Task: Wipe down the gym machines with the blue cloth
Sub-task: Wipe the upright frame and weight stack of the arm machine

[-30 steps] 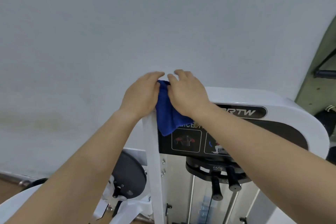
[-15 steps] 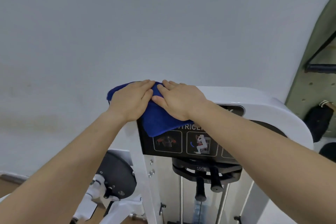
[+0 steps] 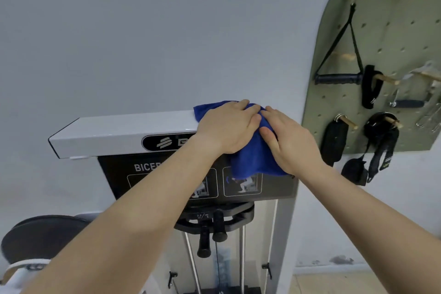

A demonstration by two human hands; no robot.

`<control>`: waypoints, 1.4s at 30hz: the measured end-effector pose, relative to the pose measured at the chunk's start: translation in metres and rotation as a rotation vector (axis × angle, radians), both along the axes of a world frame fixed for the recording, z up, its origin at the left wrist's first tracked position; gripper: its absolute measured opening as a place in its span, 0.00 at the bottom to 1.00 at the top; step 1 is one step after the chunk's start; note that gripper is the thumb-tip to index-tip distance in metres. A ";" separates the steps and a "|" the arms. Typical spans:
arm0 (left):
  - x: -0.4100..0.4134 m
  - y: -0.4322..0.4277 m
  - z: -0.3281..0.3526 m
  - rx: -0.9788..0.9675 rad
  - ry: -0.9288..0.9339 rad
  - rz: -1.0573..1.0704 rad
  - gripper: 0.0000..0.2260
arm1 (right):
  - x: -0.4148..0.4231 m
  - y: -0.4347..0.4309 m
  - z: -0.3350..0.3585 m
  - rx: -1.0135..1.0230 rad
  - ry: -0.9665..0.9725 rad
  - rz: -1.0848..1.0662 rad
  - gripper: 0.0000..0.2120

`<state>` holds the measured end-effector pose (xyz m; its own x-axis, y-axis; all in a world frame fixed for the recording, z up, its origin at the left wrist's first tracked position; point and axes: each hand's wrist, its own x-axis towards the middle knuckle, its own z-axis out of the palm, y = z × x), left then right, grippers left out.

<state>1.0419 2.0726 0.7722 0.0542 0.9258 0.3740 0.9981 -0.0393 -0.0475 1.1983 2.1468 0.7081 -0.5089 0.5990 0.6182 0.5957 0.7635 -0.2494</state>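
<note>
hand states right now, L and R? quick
Left hand: open, fingers flat, pressing the blue terry cloth onto the white metal machine top.
Right hand: open, flat on the same cloth.

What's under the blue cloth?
Blue microfibre cloth covers the right end of the glossy white top housing and part of the black exercise placard. Left hand and right hand press on it; surface beneath hidden.

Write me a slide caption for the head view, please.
Left hand and right hand press the blue cloth atop the white gym machine.
</note>
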 end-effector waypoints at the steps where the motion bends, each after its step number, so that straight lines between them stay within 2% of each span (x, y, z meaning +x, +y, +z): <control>1: 0.010 0.009 0.000 -0.017 0.015 -0.023 0.20 | 0.008 0.002 -0.008 -0.048 0.077 -0.005 0.32; 4: 0.040 0.029 -0.003 -0.057 0.158 -0.079 0.19 | 0.026 0.002 -0.031 -0.163 0.247 -0.059 0.27; 6: 0.045 0.033 -0.006 -0.054 0.313 -0.104 0.17 | 0.028 0.000 -0.033 -0.204 0.274 -0.068 0.27; 7: 0.042 0.033 -0.005 -0.054 0.330 -0.115 0.16 | 0.026 0.000 -0.029 -0.204 0.260 -0.072 0.28; 11: 0.006 0.009 -0.001 -0.027 0.186 -0.078 0.20 | 0.003 -0.010 0.000 -0.097 0.066 -0.059 0.33; 13: -0.018 -0.012 -0.001 -0.003 0.077 -0.021 0.22 | -0.017 -0.021 0.017 -0.018 -0.052 -0.073 0.30; 15: -0.044 -0.033 -0.002 0.022 0.047 0.031 0.23 | -0.043 -0.035 0.031 0.075 -0.171 -0.079 0.26; 18: -0.089 -0.062 -0.003 0.015 0.000 0.104 0.23 | -0.089 -0.058 0.043 0.168 -0.287 -0.030 0.34; 20: -0.120 -0.080 -0.006 0.033 -0.029 0.146 0.23 | -0.121 -0.070 0.044 0.186 -0.312 0.014 0.34; 24: -0.176 -0.113 -0.011 0.077 -0.091 0.205 0.24 | -0.182 -0.097 0.045 0.170 -0.344 0.064 0.27; 31: -0.227 -0.145 -0.013 0.123 -0.187 0.272 0.20 | -0.244 -0.122 0.048 0.137 -0.371 0.099 0.27; 36: -0.222 -0.142 -0.017 0.150 -0.166 0.336 0.20 | -0.235 -0.118 0.045 0.182 -0.339 0.135 0.30; 42: -0.157 -0.107 -0.017 0.159 -0.099 0.276 0.20 | -0.163 -0.083 0.040 0.235 -0.330 0.093 0.34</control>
<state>0.8849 1.9657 0.7552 -0.2341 0.8303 0.5057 0.9702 0.2331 0.0664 1.0358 2.0641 0.7480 -0.7477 0.4034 0.5275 0.5407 0.8310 0.1309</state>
